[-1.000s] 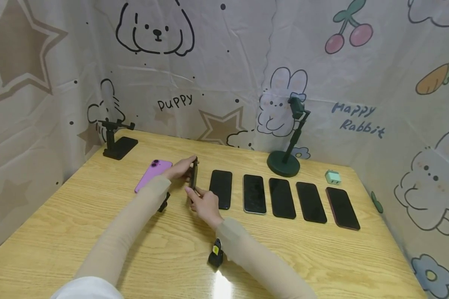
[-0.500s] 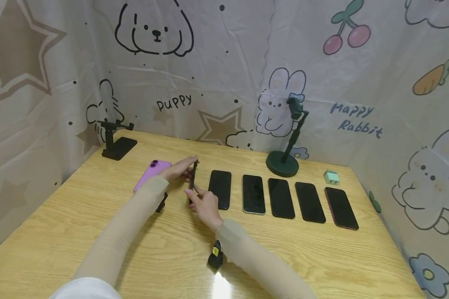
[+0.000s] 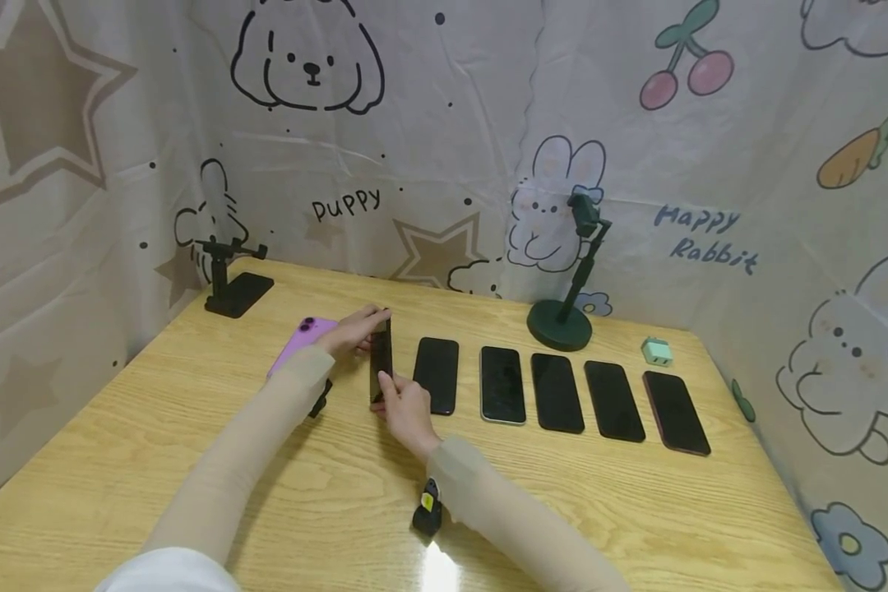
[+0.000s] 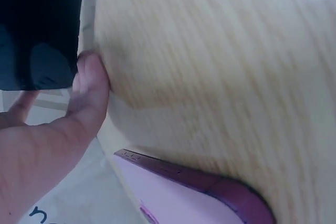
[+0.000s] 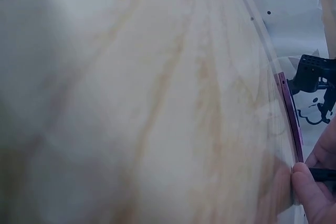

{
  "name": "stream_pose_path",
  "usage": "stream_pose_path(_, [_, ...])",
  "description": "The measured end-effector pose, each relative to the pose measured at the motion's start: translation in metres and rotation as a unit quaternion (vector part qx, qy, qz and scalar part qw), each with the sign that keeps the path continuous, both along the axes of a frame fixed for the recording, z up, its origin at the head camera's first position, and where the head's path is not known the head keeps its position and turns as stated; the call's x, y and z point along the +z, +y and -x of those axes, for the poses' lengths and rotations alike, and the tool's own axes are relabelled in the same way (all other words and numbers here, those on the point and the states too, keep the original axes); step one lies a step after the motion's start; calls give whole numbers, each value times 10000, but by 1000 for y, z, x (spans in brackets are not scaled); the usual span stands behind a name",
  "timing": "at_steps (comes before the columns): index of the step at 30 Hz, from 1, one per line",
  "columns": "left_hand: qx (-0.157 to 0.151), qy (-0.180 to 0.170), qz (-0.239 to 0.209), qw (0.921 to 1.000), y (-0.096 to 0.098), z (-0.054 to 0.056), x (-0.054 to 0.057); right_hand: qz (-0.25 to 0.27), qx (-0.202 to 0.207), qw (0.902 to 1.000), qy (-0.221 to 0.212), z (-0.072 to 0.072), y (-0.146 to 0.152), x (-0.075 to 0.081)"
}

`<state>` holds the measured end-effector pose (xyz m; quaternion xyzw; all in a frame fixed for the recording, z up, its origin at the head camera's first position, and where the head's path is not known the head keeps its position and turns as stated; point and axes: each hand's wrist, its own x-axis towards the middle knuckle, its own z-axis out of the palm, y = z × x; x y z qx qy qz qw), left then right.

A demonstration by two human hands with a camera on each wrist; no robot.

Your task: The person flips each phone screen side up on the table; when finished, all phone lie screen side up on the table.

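A dark phone (image 3: 381,366) stands on its long edge, tilted, between my two hands just above or on the wooden table. My left hand (image 3: 353,330) grips its far end, and my right hand (image 3: 409,411) pinches the near end between thumb and fingers. Up close in the left wrist view, the dark phone (image 4: 42,30) fills the top left corner, with my left hand (image 4: 58,140) at its end. The right wrist view catches only part of my right hand (image 5: 314,190) and a sliver of the phone. A purple phone (image 3: 296,345) lies back-up, partly behind my left forearm.
Right of my hands lies a row of several dark phones, the nearest being a black phone (image 3: 437,374). Behind them stand a dark green stand (image 3: 560,324) and a mint charger plug (image 3: 658,352). A black phone holder (image 3: 237,292) occupies the back left corner.
The held phone has turned about its long axis: it showed mostly its thin edge, and now more of its dark face shows. Both hands have stayed nearly in place.
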<state>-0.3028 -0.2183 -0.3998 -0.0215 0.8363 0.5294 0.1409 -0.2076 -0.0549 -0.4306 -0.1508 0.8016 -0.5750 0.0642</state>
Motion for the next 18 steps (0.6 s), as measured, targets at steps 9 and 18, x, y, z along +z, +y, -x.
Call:
stream_pose_path(9, [446, -32, 101, 9989, 1, -1, -4, -439, -219, 9988, 7, 0, -3, -1])
stream_pose_path(18, [415, 303, 380, 9980, 3, 0, -7, -471, -312, 9984, -1, 3, -2, 2])
